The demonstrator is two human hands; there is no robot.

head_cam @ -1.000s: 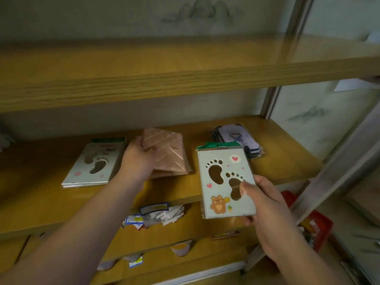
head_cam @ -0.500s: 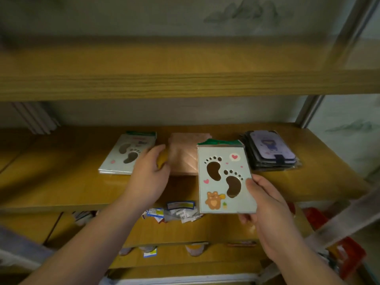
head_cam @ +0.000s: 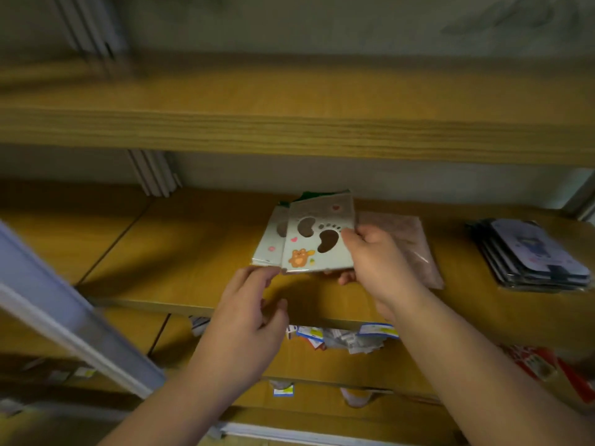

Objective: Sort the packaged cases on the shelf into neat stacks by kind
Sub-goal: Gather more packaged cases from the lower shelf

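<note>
So the footprint case (head_cam: 317,239) in my right hand (head_cam: 376,265) is a flat packaged thing, looks light and fairly stiff, like card or thin plastic in a glossy sleeve. My grip is clamped on its right edge, thumb on the printed face and fingers underneath. I'd guess that sleeve is slick, so pinching an edge is fine for carrying, but for squaring it up I'd rather have fingers along two sides. It's hovering just over, maybe touching, the matching footprint case (head_cam: 269,244) already lying on the middle shelf (head_cam: 180,252); the lower one pokes out to the left, so they aren't lined up yet.

My left hand (head_cam: 248,320) is in front of the shelf edge, fingers loosely apart and holding nothing, fingertips just near the lower case's front corner. Probably good for nudging that corner flush.

Just right of my hand there's a pinkish case in a clear bag (head_cam: 409,246), lying flat, looks a bit softer and crinklier. Well apart on the far right sits the dark stack (head_cam: 531,255) of purple-fronted cases, several deep and a bit fanned.

No real containers here, just shelves. The shelf below has a loose heap of small packets (head_cam: 341,338) at its front edge, too blurry to identify.
</note>
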